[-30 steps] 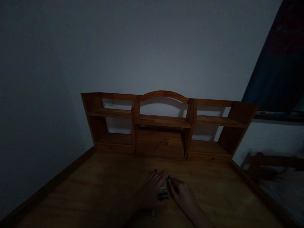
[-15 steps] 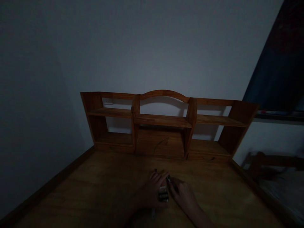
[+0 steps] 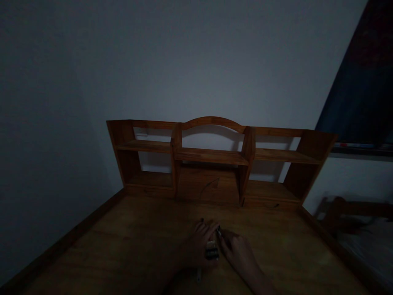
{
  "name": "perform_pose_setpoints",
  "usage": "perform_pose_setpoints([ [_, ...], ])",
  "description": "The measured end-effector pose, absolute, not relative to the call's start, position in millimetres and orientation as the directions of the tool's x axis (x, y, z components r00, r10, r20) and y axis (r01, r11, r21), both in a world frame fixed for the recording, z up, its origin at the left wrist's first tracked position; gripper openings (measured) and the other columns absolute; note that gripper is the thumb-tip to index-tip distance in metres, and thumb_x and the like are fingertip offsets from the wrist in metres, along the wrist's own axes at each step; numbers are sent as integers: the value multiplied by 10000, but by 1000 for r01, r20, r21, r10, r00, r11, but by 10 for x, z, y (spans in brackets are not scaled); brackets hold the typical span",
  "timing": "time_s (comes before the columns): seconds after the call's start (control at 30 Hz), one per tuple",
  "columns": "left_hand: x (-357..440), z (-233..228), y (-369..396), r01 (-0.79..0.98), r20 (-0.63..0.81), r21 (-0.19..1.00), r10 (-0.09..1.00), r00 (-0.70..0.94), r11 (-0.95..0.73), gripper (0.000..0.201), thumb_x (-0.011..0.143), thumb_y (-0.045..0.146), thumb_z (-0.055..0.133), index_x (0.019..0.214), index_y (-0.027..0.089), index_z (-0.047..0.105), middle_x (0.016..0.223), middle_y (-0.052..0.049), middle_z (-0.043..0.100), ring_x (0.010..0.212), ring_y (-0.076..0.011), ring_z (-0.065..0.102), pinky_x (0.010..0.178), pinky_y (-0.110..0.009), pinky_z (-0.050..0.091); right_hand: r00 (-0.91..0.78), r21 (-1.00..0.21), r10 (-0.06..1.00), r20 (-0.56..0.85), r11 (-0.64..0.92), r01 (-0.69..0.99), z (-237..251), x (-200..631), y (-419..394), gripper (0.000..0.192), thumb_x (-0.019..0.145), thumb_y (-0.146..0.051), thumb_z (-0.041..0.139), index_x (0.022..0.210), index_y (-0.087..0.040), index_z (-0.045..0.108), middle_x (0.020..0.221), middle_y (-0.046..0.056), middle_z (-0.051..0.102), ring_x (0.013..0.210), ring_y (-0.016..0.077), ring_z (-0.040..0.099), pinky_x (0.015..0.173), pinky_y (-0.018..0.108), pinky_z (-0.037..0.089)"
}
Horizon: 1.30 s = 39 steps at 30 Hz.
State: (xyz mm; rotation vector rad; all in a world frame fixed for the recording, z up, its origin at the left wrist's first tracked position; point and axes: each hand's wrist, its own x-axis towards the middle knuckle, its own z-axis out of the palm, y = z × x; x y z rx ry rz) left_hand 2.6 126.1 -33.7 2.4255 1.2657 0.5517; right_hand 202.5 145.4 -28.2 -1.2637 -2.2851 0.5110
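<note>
The light is dim, so small things are hard to make out. My left hand (image 3: 196, 246) is closed low over the desk, its fingers bent over a long thin thing. The pale end (image 3: 199, 274) of that thing shows below the hand, and a dark tip (image 3: 202, 220) above it. Against its palm side lies a small block (image 3: 211, 250), dark with a shiny, light upper part. My right hand (image 3: 238, 248) pinches a small dark and silvery piece (image 3: 218, 230), which meets the left fingertips. What that piece is, I cannot tell.
A wooden desktop (image 3: 129, 237) lies under both hands, with a raised edge (image 3: 73, 239) on the left. Behind it stands a wooden shelf unit (image 3: 211, 155) against the pale wall (image 3: 196, 61). A dark curtain (image 3: 362, 94) hangs at the right, above a wooden frame (image 3: 353, 209).
The view has shifted very slightly. Both hands keep nearly the same place and grip, with the small piece still between the fingertips.
</note>
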Motion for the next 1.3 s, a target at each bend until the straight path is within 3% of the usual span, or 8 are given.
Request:
perform_pose_setpoints([
  [0.13,30,-347,1263,695,174,473,831,529,-542,1057,660,597,654,1475,273,65,1519,-90,216,1384,-334,183,1130,-522,113,-442,-536,874,203,477,697,-247,2021,1433,364,925,-343,356,1020,-180,667,955,98,706,824,204,663,740,242,434],
  [0.3,28,-357,1265,699,194,464,832,520,-545,1036,666,565,658,1474,273,80,1494,-86,281,1365,-325,238,1125,-514,137,-442,-540,876,196,472,697,-236,2018,1424,375,929,-357,345,1000,-187,672,941,98,710,826,204,662,742,240,425],
  [0.6,-3,-343,1273,708,250,433,829,500,-558,933,716,355,613,1475,276,75,1475,-81,310,1336,-305,291,1120,-507,151,-456,-555,855,247,511,656,-303,2016,1452,325,914,-306,364,1035,-201,647,962,80,706,838,210,665,715,249,434],
  [0.8,-13,-379,1279,736,237,421,847,475,-530,939,701,248,577,1476,280,48,1484,-72,291,1335,-301,281,1119,-518,146,-447,-624,862,239,489,610,-401,2010,1484,372,869,-274,421,1189,-211,599,1030,86,702,877,219,672,740,255,467],
  [0.97,-17,-423,1285,741,256,414,848,463,-529,924,711,281,592,1475,277,73,1479,-68,308,1340,-312,271,1114,-531,153,-420,-719,877,234,447,532,-420,2001,1469,513,866,-285,413,1372,-208,422,1045,82,700,890,224,677,727,277,494],
  [1.07,-18,-422,1273,722,298,402,826,478,-563,880,751,318,582,1475,268,84,1481,-68,309,1342,-301,273,1115,-528,162,-416,-749,880,229,433,502,-422,2002,1463,520,858,-290,421,1372,-215,422,1009,72,708,853,221,683,726,284,500],
  [1.13,-14,-405,1259,724,335,394,822,461,-566,785,796,335,548,1466,279,142,1441,-65,377,1317,-286,316,1110,-515,189,-397,-750,888,231,423,509,-445,2003,1470,519,848,-297,439,1362,-225,437,1015,72,706,847,222,683,730,288,502],
  [1.3,9,-356,1240,731,404,383,814,418,-565,631,841,318,507,1426,316,273,1107,-37,620,1139,-221,496,1101,-474,239,-381,-742,889,256,433,512,-514,2004,1497,484,857,-306,442,1334,-231,463,995,70,711,846,226,682,730,298,504],
])
